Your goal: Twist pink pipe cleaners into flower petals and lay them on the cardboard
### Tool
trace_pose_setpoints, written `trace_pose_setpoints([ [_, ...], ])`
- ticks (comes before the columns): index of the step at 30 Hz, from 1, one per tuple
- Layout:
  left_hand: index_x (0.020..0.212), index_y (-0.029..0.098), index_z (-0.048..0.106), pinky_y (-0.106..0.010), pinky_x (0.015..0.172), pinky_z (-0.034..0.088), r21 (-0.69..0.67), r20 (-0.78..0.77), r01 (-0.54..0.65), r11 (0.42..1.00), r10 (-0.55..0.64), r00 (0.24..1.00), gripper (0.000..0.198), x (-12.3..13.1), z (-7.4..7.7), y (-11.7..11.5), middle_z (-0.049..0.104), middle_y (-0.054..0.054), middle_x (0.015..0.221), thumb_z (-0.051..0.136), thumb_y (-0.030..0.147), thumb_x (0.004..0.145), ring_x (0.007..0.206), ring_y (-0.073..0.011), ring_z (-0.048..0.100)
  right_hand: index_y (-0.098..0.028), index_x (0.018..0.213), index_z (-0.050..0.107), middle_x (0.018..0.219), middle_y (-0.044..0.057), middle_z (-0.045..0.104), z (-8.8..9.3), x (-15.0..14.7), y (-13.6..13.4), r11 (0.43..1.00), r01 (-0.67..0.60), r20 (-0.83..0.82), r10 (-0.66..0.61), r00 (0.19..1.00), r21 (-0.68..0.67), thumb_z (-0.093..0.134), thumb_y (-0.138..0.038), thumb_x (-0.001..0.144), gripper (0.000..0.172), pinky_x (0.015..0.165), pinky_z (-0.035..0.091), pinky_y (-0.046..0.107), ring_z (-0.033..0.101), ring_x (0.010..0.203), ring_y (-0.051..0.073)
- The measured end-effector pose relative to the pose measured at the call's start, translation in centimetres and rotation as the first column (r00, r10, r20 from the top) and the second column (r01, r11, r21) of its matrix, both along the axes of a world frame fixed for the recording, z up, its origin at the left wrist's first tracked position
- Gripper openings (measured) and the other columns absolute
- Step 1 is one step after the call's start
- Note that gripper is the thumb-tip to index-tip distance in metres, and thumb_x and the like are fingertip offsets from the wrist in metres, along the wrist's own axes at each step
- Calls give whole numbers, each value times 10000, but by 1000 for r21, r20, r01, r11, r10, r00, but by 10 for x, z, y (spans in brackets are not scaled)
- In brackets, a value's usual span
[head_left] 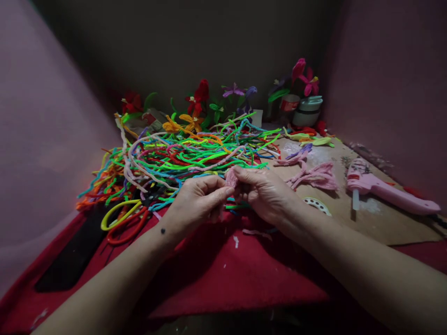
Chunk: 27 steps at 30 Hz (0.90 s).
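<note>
Between my two hands, near the middle of the view, is a small pink fuzzy piece [231, 179]. My left hand [199, 199] pinches its lower left side between thumb and fingers. On the other side, my right hand [262, 191] grips it with thumb and curled fingers, which partly hide it. Just behind both hands lies a large pile of colourful pipe cleaners [188, 156]. More pink fuzzy pieces [319, 177] rest on cardboard to the right of my right hand.
A pink glue gun [391, 193] lies on the cardboard [377, 229] at right. Yellow-and-red-handled scissors [127, 223] and a black flat object [71, 256] are at left on the red cloth [244, 284]. Fuzzy flowers [199, 95] and a lidded jar [308, 111] stand behind.
</note>
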<state>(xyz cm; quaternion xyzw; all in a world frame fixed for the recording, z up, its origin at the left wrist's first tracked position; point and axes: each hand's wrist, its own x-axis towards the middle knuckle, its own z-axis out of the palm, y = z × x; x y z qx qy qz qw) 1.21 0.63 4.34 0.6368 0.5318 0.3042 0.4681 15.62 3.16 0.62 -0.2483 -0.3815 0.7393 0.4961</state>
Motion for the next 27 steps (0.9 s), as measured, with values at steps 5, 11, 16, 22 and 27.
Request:
trace_pose_setpoints([
  [5, 674, 148, 538, -146, 358, 280, -21, 38, -24, 999, 25, 999, 217, 0, -2, 1, 471, 56, 420, 588, 340, 763, 352, -49, 407, -125, 645, 639, 593, -13, 557, -4, 2, 0, 999, 23, 89, -27, 996, 37, 729, -263, 617, 168, 519, 316, 230, 440, 526, 71],
  [11, 693, 158, 541, -156, 359, 276, -24, 55, -58, 998, 59, 997, 225, -3, -3, 1, 484, 50, 418, 591, 368, 756, 344, -63, 424, -132, 684, 648, 650, -7, 578, -1, 3, -1, 993, 0, 57, -7, 998, 117, 730, -235, 611, 150, 547, 351, 246, 475, 548, 81],
  [16, 683, 154, 538, -155, 376, 290, -83, 106, -29, 996, 38, 994, 216, -5, -6, 1, 503, 44, 418, 586, 350, 761, 352, -66, 446, -135, 674, 662, 665, 1, 596, -1, 2, -2, 998, 3, 49, -6, 999, 70, 748, -208, 582, 146, 558, 361, 243, 493, 574, 86],
  [22, 695, 158, 545, -166, 373, 310, -27, 124, -61, 998, 64, 990, 213, -2, -7, 1, 520, 39, 403, 569, 354, 774, 352, -82, 473, -140, 684, 676, 674, 10, 613, -4, -1, -3, 999, -33, 19, 33, 999, 32, 737, -289, 616, 176, 637, 402, 269, 525, 621, 106],
  [27, 631, 145, 519, -170, 378, 304, -6, 30, -114, 994, 114, 993, 241, -2, -1, 3, 545, 33, 458, 671, 323, 686, 369, -63, 443, -135, 642, 661, 589, 1, 586, 2, 0, -7, 997, 31, 195, -45, 980, 75, 687, -342, 672, 211, 546, 365, 241, 483, 542, 88],
])
